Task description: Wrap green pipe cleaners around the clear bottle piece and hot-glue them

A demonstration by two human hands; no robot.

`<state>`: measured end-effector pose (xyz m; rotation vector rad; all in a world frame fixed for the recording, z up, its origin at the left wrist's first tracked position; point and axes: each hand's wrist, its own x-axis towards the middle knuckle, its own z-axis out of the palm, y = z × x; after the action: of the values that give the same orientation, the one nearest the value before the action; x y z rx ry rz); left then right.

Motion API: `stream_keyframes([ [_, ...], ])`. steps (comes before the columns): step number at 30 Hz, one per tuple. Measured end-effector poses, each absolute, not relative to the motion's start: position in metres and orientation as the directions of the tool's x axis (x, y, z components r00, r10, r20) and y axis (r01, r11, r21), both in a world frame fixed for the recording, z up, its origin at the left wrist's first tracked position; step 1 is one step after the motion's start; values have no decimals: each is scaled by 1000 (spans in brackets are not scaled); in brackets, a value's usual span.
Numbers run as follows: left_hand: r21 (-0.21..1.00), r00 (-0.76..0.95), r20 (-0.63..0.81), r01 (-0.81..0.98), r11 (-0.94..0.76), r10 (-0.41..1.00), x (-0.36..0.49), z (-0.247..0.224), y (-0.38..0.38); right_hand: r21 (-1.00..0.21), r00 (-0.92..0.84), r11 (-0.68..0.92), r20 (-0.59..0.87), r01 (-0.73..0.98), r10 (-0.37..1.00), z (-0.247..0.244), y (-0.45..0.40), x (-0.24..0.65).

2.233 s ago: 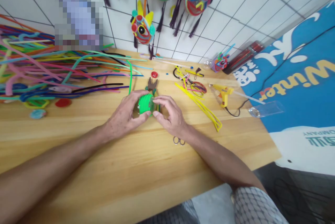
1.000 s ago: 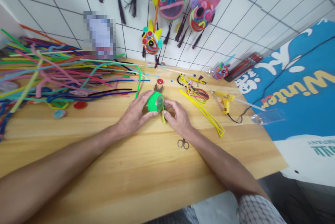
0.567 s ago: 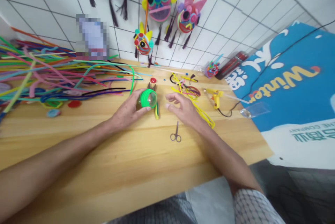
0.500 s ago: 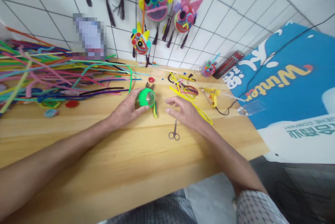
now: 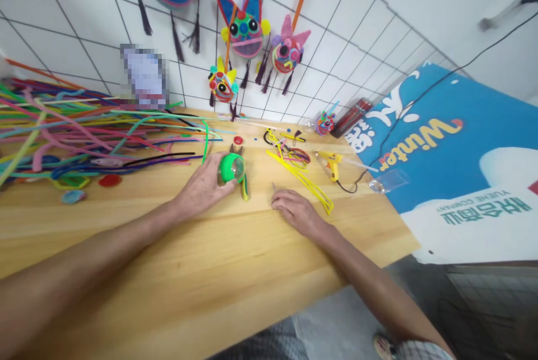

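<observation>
My left hand is closed around a clear plastic ball wrapped with a band of green pipe cleaner. Behind the ball lie pliers, partly hidden, with a green and yellow handle showing below it. To the right, my right hand rests low on the table with its fingers closed over small scissors. Only the tip of the blades pokes out past the fingers; the loops are covered. Yellow pipe cleaners lie just beyond this hand.
Many coloured pipe cleaners are heaped at the left. A yellow glue gun with a cord lies on the right, near a red bottle. Decorated animal heads hang on the wall grid. A blue printed board stands right.
My right hand has gone from open above the scissors to closed over them, lower on the table. The left hand keeps hold of the ball. The camera view has tilted slightly upward.
</observation>
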<state>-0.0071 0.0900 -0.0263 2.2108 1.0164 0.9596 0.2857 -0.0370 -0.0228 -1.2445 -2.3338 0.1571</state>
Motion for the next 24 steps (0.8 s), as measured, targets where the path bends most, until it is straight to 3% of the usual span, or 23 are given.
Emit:
stream_keyframes([
  [9, 690, 460, 457, 357, -630, 761, -9, -39, 88, -305, -328, 487, 448, 819, 832, -28, 18, 273],
  [24, 661, 453, 460, 400, -635, 764, -10, -39, 86, -264, -383, 570, 521, 778, 763, -32, 12, 264],
])
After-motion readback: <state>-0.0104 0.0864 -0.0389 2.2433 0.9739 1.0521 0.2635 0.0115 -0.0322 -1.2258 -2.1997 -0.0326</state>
